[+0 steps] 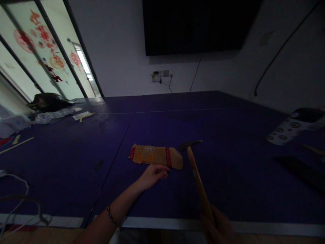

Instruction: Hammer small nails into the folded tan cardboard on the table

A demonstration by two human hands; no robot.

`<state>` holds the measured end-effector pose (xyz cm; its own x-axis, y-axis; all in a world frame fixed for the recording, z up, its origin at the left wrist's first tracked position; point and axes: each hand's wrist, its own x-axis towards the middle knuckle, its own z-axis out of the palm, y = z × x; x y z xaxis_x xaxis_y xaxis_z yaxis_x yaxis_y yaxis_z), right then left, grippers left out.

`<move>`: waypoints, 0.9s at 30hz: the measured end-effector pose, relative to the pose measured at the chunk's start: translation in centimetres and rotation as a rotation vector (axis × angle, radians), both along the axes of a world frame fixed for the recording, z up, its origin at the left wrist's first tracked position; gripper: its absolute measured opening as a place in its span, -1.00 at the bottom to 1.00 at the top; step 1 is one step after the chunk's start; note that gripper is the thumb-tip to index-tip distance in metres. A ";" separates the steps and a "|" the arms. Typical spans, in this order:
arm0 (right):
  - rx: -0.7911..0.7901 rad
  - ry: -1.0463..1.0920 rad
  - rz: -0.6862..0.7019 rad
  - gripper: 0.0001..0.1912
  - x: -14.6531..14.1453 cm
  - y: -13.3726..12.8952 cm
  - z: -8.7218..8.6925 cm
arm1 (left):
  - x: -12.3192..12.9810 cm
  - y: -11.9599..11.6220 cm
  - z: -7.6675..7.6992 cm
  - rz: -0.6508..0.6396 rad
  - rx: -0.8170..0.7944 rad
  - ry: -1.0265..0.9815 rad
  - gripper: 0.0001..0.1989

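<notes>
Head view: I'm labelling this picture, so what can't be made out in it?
All in the head view:
Left hand: its curled fingers hide whether they hold anything.
Hammer: the right hand covers part of its handle.
Thin dark pieces: too small to count surely.
Cardboard: print too blurred to read.
Television: top cut off by the upper edge.

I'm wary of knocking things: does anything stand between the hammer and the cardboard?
Nothing visible does: just tabletop shows between the hammer and the cardboard. The left hand is at the cardboard's near edge, not in that gap.
</notes>
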<state>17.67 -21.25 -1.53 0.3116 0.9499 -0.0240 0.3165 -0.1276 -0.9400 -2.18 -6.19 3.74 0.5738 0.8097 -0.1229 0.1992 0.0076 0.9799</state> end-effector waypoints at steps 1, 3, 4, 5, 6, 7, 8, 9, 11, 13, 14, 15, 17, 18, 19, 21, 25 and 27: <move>-0.007 -0.012 0.016 -0.59 0.3 0.7 0.5 | 0.3 0.1 -0.1 -0.004 -0.033 -0.056 -0.75; -0.023 -0.030 0.066 -0.59 0.9 2.0 1.3 | 0.8 0.2 -0.3 0.010 -0.059 -0.132 -0.68; -0.028 -0.032 0.092 -0.60 1.1 2.6 1.5 | 1.0 0.3 -0.4 0.036 -0.051 -0.144 -0.65; -0.033 -0.026 0.127 -0.60 1.3 3.1 1.6 | 1.3 0.4 -0.6 0.072 -0.032 -0.137 -0.65; -0.033 -0.017 0.149 -0.61 1.3 3.4 1.6 | 1.6 0.5 -0.8 0.117 -0.002 -0.116 -0.69; -0.035 -0.003 0.168 -0.62 1.4 3.6 1.5 | 1.8 0.5 -1.0 0.164 0.043 -0.089 -0.75; -0.037 0.015 0.176 -0.63 1.4 3.8 1.4 | 2.0 0.6 -1.2 0.206 0.104 -0.060 -0.79; -0.044 0.032 0.171 -0.64 1.4 3.8 1.2 | 2.2 0.7 -1.4 0.242 0.179 -0.032 -0.80; -0.062 0.065 0.162 -0.65 1.4 3.6 0.8 | 2.4 0.9 -1.6 0.305 0.355 0.026 -0.79; -0.068 0.086 0.148 -0.65 1.4 3.5 0.7 | 2.4 1.4 -1.7 0.380 0.526 0.089 -0.81; -0.067 0.099 0.145 -0.65 1.4 3.4 0.7 | 2.4 1.7 -1.6 0.413 0.593 0.116 -0.83; -0.065 0.117 0.141 -0.65 1.4 3.4 0.8 | 2.3 2.0 -1.6 0.431 0.643 0.137 -0.85; -0.069 0.167 0.110 -0.66 1.3 3.4 0.9 | 2.4 2.8 -1.7 0.415 0.697 0.161 -0.89; -0.073 0.191 0.089 -0.66 1.2 3.5 0.9 | 2.5 3.2 -1.8 0.393 0.698 0.170 -0.90; -0.074 0.210 0.070 -0.66 1.2 3.5 0.9 | 2.6 3.6 -1.9 0.370 0.690 0.181 -0.91; -0.075 0.244 0.041 -0.65 1.0 3.6 0.8 | 2.9 4.0 -2.1 0.347 0.663 0.214 -0.91; -0.067 0.373 -0.004 -0.62 0.6 3.5 0.6 | 3.5 4.2 -2.3 0.343 0.610 0.305 -0.90; -0.070 0.404 -0.013 -0.62 0.4 3.3 0.7 | 3.6 4.1 -2.3 0.335 0.589 0.352 -0.89</move>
<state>18.09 -17.92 -0.81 0.2761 0.9376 -0.2113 -0.0786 -0.1971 -0.9772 1.40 -2.07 1.42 0.2929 0.9220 0.2532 0.5794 -0.3818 0.7201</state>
